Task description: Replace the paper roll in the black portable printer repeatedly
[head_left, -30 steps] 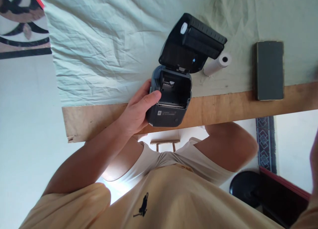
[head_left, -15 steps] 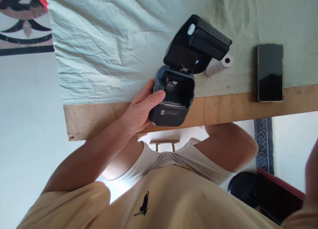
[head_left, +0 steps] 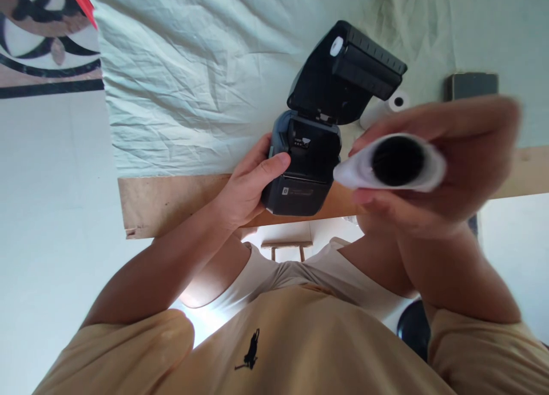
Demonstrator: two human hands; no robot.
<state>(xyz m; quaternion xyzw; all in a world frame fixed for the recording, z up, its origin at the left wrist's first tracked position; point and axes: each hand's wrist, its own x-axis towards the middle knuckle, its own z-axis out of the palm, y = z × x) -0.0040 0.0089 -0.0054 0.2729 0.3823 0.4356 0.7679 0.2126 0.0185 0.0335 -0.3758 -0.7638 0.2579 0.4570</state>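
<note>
My left hand (head_left: 253,180) grips a black portable receipt printer (head_left: 304,195) by its left side, thumb over the rim of the paper bay. The printer's lid (head_left: 330,80) is swung up and back, and its paper bay shows no roll inside. To the right, my right hand (head_left: 463,160) is closed around a white paper roll (head_left: 364,166) with a dark hollow core facing the camera. The roll is raised close to the camera, its tip in front of the printer's right edge. Motion slightly blurs this hand.
A second white paper roll (head_left: 398,101) lies on the pale green cloth (head_left: 193,80) behind the lid. Farther right, a dark phone (head_left: 474,86) is partly covered by my right hand. The table's wooden edge (head_left: 171,203) runs in front, above my knees.
My right hand has come in from the lower right, bringing a white paper roll up beside the printer. The left hand still holds the printer in nearly the same place.
</note>
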